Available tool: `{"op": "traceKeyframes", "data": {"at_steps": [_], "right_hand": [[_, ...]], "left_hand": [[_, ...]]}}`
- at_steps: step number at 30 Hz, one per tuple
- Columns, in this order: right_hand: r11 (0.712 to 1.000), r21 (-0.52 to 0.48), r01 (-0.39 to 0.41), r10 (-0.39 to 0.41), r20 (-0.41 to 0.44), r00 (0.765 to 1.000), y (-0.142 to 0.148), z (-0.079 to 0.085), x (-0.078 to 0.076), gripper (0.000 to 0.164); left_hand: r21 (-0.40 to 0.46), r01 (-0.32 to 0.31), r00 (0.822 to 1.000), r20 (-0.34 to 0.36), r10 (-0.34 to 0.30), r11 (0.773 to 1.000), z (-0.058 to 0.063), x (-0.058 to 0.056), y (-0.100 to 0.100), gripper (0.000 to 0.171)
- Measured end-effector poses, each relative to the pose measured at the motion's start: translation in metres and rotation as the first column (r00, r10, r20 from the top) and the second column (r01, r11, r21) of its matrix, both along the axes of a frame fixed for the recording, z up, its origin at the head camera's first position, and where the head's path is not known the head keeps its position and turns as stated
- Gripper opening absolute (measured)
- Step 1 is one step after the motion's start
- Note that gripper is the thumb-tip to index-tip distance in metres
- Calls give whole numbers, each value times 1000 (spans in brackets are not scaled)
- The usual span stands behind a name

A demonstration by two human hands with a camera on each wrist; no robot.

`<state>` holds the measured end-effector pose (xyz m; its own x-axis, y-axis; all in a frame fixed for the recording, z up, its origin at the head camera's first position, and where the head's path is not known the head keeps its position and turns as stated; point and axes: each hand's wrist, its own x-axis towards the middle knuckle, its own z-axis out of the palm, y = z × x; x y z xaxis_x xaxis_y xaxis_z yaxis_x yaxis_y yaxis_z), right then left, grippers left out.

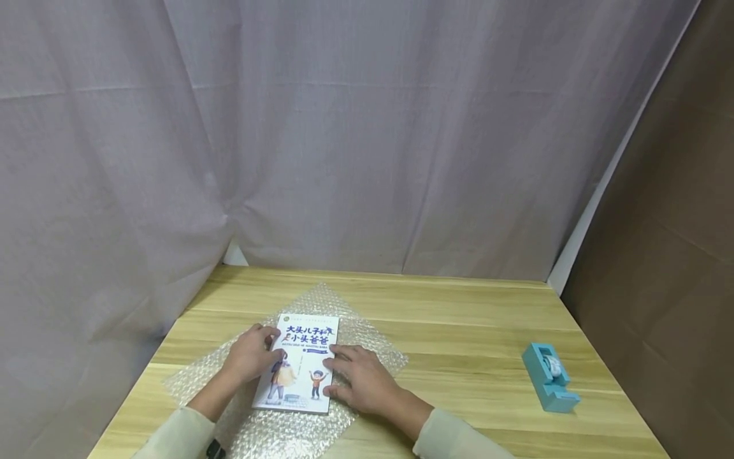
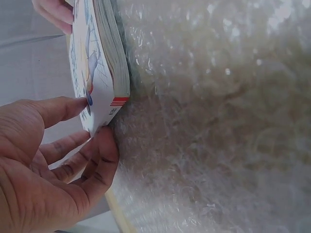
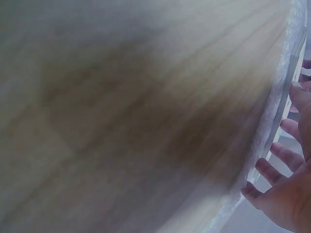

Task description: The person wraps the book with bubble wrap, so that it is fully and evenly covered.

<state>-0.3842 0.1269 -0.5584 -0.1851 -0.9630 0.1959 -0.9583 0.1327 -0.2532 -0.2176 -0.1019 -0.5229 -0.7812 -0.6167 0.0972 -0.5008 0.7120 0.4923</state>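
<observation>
A thin children's book (image 1: pixel 302 363) with a white illustrated cover lies flat on a sheet of bubble wrap (image 1: pixel 373 350) on the wooden table (image 1: pixel 470 331). My left hand (image 1: pixel 258 350) is at the book's left edge. In the left wrist view the left hand (image 2: pixel 82 128) has its thumb on the cover and curled fingers against the edge of the book (image 2: pixel 109 63). My right hand (image 1: pixel 351 371) rests with spread fingers on the book's right edge and the wrap. In the right wrist view the right hand (image 3: pixel 282 170) shows spread fingers beside the bubble wrap (image 3: pixel 281 99).
A light blue tape dispenser (image 1: pixel 550 376) stands near the table's right edge. A pale curtain (image 1: pixel 344 127) hangs behind the table, and a brown panel (image 1: pixel 676 223) stands at the right. Bare wood lies between the wrap and the dispenser.
</observation>
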Motion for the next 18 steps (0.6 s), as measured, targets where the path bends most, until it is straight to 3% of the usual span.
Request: {"op": "traceKeyframes", "data": {"at_steps": [11, 18], "right_hand": [[999, 50, 1, -1, 1, 1000, 0, 6, 1, 56], [998, 57, -6, 7, -2, 1000, -1, 4, 1, 57]], "left_hand": [[45, -6, 999, 33, 5, 999, 8, -3, -3, 52], [15, 2, 1000, 27, -2, 1000, 7, -8, -10, 44]]}}
